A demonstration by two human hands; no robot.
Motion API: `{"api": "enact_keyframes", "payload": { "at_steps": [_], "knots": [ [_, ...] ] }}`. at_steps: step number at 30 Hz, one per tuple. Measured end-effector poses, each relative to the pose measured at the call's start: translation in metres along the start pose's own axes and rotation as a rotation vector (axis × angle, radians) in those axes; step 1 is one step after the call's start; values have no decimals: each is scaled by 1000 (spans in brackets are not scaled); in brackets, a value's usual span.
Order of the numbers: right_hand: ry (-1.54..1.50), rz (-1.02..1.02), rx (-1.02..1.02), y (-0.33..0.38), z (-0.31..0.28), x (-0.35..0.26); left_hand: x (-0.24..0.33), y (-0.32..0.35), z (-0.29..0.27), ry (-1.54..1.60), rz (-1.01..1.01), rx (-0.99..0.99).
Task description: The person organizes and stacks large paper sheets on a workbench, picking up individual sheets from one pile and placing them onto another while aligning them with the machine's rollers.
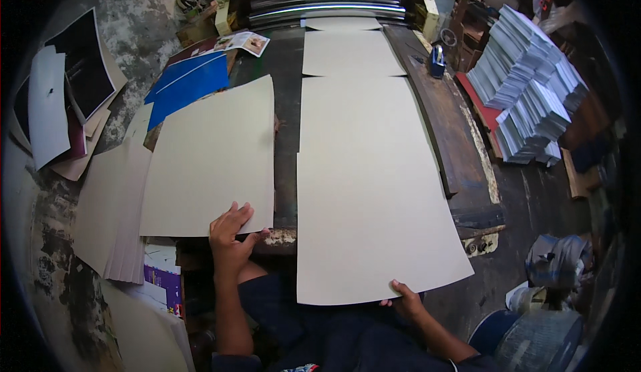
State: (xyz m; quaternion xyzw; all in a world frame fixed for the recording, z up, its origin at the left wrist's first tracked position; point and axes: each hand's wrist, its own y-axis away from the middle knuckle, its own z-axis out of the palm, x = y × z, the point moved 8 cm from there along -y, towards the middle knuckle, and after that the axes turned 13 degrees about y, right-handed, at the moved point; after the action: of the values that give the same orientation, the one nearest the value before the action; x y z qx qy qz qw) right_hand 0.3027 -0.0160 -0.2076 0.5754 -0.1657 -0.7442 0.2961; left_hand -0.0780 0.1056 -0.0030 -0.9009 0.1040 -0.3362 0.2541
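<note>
A large pale beige cardboard sheet [374,218] reaches out over the near edge of the machine's table. My right hand [406,300] pinches its near edge, thumb on top and fingers underneath. Beyond it, more beige sheets [350,53] lie end to end in a line up to the metal roller [327,12]. To the left, a stack of similar cardboard [210,152] lies on the table. My left hand [232,228] rests on the stack's near right corner, fingers stretched over the top sheet and thumb out along its edge.
Fanned cardboard sheets [110,212] stand at the left, with blue sheets [190,82] behind the stack. A dark bar [427,118] runs along the line's right side. Further right are piled white paper bundles [517,58], a small blue tool [437,62] and a wrapped drum [541,342].
</note>
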Motion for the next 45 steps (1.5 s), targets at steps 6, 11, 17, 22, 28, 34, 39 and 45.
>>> {"api": "enact_keyframes", "payload": {
  "at_steps": [6, 11, 17, 22, 28, 34, 39, 45],
  "knots": [
    [67, 68, -63, 40, 16, 12, 7, -3, 2, -11, 2, -9],
    [-12, 48, -84, 44, 28, 2, 0, -4, 2, 35, -29, -2],
    [-137, -52, -62, 1, 29, -28, -4, -6, -3, 76, -76, 2],
    [-174, -90, 56, -41, 16, -36, -12, -2, -5, 84, -49, 71],
    [-223, -145, 147, -71, 8, -29, -27, 5, -15, 255, -172, 307],
    [-206, -88, 351, -45, 28, -45, -47, 21, -27, 479, -262, 587],
    [-51, -311, -185, -72, 135, -166, -53, 23, -24, 621, -275, 666],
    [-189, -296, -621, -280, 301, -330, -53, 22, -26, 667, -385, 718]
  ]
}}
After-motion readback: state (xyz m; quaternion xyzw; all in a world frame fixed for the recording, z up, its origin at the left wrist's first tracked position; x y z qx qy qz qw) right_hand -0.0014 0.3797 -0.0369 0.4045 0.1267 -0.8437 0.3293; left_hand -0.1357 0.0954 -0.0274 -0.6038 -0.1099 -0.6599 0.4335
